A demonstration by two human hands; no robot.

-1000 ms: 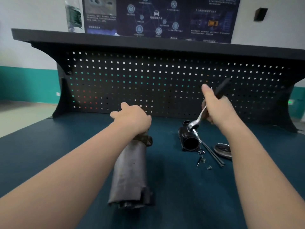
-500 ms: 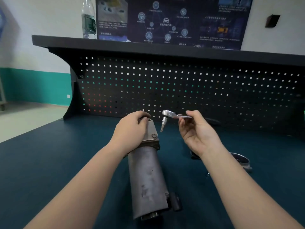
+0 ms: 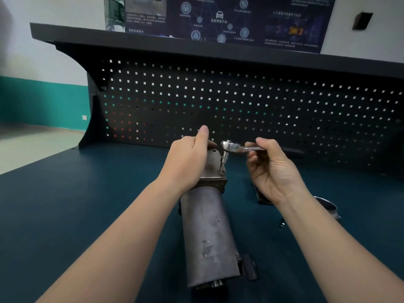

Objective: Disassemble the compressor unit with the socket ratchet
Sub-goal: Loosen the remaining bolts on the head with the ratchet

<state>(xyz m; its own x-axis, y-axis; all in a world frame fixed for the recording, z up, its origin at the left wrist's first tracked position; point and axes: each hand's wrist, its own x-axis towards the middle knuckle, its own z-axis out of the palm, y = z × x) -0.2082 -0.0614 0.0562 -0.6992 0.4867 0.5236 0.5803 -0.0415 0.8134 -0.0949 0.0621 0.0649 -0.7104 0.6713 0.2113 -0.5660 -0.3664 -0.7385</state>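
- Since half a second ago, the socket ratchet (image 3: 231, 147) has come down, so its socket tip now meets a bolt (image 3: 221, 172) on the far end cap of the compressor unit (image 3: 207, 232).
- Compressor unit: a grey cylinder lying lengthwise on the blue tabletop (image 3: 87, 204), near end toward the viewer.
- Left hand (image 3: 187, 160): fingers curled over the far end cap in a steadying grip.
- Right hand (image 3: 271, 169): fingers and thumb pinch the ratchet handle, palm turned up.
- Right of the unit lie a dark removed part (image 3: 261, 196), a round metal cover (image 3: 328, 207) and a loose screw (image 3: 282, 224).
- Step in hand, as I judge it: seating the socket on the bolt.
- Next move likely calls for a firm sweep of the handle while the left hand stops the cylinder rolling.
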